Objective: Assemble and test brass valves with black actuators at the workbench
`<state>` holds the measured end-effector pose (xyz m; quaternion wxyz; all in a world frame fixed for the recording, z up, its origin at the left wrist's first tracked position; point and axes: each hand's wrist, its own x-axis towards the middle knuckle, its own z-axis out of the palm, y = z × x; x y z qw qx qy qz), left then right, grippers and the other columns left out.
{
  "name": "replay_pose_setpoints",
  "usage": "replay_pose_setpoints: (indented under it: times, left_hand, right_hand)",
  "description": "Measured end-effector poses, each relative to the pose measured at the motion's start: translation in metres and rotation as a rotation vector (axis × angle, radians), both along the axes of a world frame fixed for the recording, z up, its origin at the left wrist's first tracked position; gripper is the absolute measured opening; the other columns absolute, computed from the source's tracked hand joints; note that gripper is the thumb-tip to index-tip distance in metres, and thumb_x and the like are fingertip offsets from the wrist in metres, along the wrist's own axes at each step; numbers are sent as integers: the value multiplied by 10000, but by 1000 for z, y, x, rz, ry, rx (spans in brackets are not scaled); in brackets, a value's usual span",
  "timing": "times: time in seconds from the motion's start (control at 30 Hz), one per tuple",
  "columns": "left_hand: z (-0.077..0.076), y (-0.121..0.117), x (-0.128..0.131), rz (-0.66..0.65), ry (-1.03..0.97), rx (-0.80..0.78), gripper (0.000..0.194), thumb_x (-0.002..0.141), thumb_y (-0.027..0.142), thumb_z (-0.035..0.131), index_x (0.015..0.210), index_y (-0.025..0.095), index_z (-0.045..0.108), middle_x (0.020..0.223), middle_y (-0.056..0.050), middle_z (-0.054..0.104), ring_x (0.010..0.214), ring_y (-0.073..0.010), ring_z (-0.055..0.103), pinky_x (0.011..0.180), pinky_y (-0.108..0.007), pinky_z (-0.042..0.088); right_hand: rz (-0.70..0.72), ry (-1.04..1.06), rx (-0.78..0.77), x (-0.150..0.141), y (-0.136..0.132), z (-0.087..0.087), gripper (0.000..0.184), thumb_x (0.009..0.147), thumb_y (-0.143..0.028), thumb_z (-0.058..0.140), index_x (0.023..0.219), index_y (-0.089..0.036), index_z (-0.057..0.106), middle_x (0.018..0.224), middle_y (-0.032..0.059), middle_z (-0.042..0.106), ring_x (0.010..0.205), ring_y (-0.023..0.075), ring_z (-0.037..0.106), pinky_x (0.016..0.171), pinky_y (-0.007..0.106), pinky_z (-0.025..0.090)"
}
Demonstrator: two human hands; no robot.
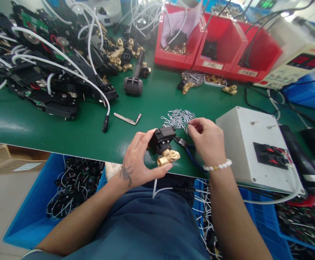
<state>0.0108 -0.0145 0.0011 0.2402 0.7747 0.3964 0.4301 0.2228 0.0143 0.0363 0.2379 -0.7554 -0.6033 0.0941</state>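
My left hand [137, 162] is wrapped round a brass valve with a black motor housing [165, 135] on top. The brass valve body [168, 157] points down and right, its open port showing. Beyond it lies a loose pile of silver hairpin clips [177, 118] on the bench. At the right edge of that pile my right hand [207, 139] has thumb and forefinger pinched together, apparently on one hairpin clip at their tips. Between the hands are pliers [183, 142] with dark blue handles, partly hidden by the valve and right hand.
A rubber mallet [133, 86] and a bent metal tool [126, 118] lie ahead on the green bench [92, 141]. Cabled black assemblies [57, 101] crowd the left. Red bins [179, 59] stand at the back, a grey box [244, 144] at right. Blue crates [30, 224] sit below.
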Motion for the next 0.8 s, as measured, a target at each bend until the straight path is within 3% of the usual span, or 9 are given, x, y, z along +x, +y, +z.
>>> replay_pose_setpoints:
  times: [0.07, 0.13, 0.2, 0.3, 0.43, 0.57, 0.8]
  left_hand:
    - [0, 0, 0, -2, -7, 1, 716, 773, 470, 700, 1370, 191, 418, 1086, -73, 541, 910, -200, 576, 805, -360, 555]
    - [2, -1, 2, 9, -11, -3, 710, 781, 488, 691, 1367, 186, 428, 1096, -79, 535, 926, -204, 572, 814, -367, 558]
    - [3, -2, 4, 16, -8, -9, 711, 772, 491, 696, 1359, 176, 446, 1105, -85, 529, 944, -209, 566, 824, -373, 559]
    - [5, -3, 9, -8, -11, -16, 722, 744, 474, 717, 1342, 156, 469, 1072, -81, 522, 925, -203, 560, 809, -364, 562]
    - [5, -4, 15, -46, -27, -14, 712, 748, 475, 709, 1340, 156, 472, 1049, -75, 515, 900, -196, 552, 786, -358, 563]
    - [3, -3, 16, -49, -42, -9, 718, 752, 488, 705, 1344, 158, 470, 1058, -75, 515, 905, -195, 548, 776, -353, 561]
    - [2, -4, 16, -50, -49, 6, 722, 756, 490, 699, 1358, 158, 478, 1028, -59, 514, 867, -177, 529, 742, -322, 546]
  right_hand:
    - [-13, 222, 103, -1, -8, 6, 152, 860, -296, 593, 894, -174, 677, 785, 35, 662, 668, 139, 569, 667, 298, 474]
    - [23, 597, 152, -4, -17, 13, 152, 847, -339, 636, 890, -195, 660, 671, -17, 611, 569, 102, 522, 555, 248, 431]
    - [84, 935, 105, -8, -27, 19, 122, 834, -312, 654, 881, -200, 646, 618, -43, 594, 509, 76, 503, 499, 215, 410]
    - [131, 1166, 5, -13, -37, 28, 61, 810, -240, 657, 845, -192, 643, 659, -32, 658, 542, 70, 576, 539, 198, 480]
    - [121, 1247, -46, -15, -45, 34, 66, 790, -206, 684, 852, -196, 664, 729, -22, 715, 623, 84, 662, 628, 208, 566]
    - [122, 1226, -38, -15, -50, 33, 113, 826, -281, 735, 894, -209, 681, 806, -15, 751, 698, 98, 717, 710, 221, 609]
    - [193, 806, 14, -19, -60, 40, 111, 925, -292, 651, 1013, -224, 645, 826, -19, 748, 745, 101, 728, 731, 207, 602]
